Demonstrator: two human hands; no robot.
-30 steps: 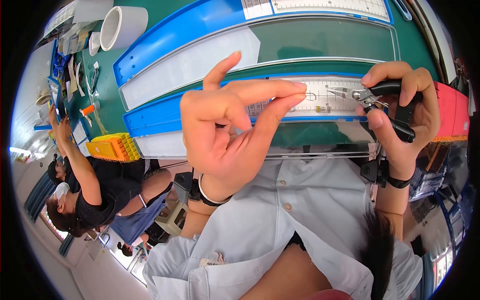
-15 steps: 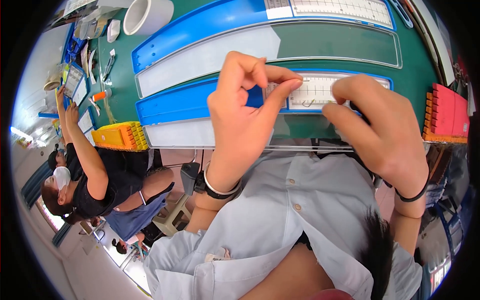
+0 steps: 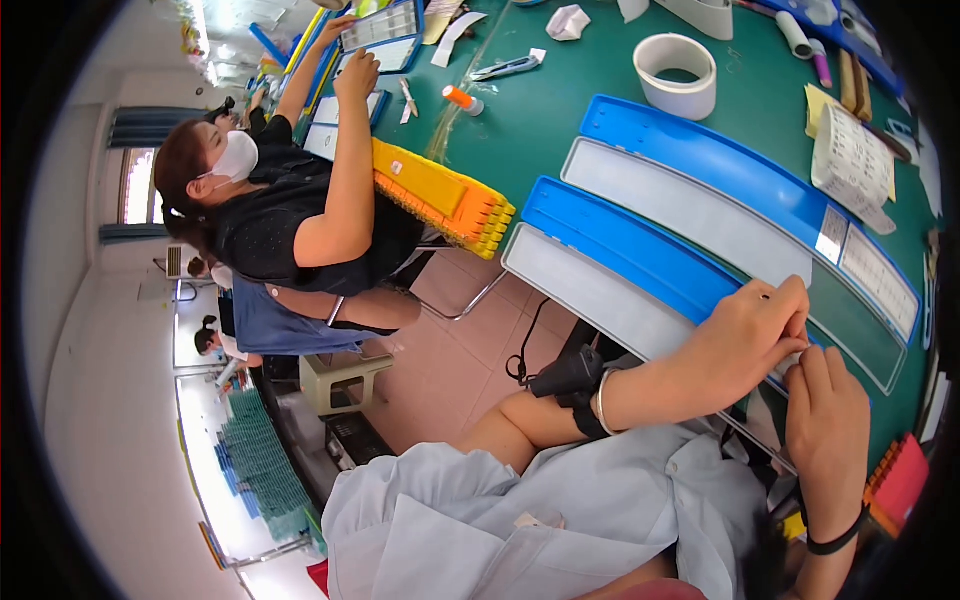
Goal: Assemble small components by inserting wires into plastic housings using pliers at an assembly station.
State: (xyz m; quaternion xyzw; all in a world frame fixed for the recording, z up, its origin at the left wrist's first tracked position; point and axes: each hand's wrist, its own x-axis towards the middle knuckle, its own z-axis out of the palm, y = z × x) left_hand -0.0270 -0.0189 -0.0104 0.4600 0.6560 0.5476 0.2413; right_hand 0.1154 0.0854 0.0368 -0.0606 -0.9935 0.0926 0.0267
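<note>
My left hand point(image 3: 750, 340) is closed in a pinch over the right part of the near long blue box point(image 3: 630, 232). My right hand point(image 3: 828, 425) is closed too, its fingertips meeting the left's. Whatever they pinch is too small or hidden to name. Beneath my hands, the near box's panel is mostly covered. That box's translucent lid point(image 3: 590, 285) lies open along the table's front edge. Behind stands a second open blue box point(image 3: 690, 145) with its lid point(image 3: 690, 212) and a white ruled panel point(image 3: 880, 275) at its right end.
A white tape roll point(image 3: 690, 92), a glue stick point(image 3: 463, 100) and a cutter knife point(image 3: 508, 68) lie on the green table. A yellow-orange comb-edged block point(image 3: 430, 190) sits at its left edge, a red block point(image 3: 900, 480) at right. A masked co-worker point(image 3: 300, 215) works at left.
The view has swung left, so the boxes and my hands appear further right. My hands, apart before over the near box's ruled panel, have come together at the fingertips.
</note>
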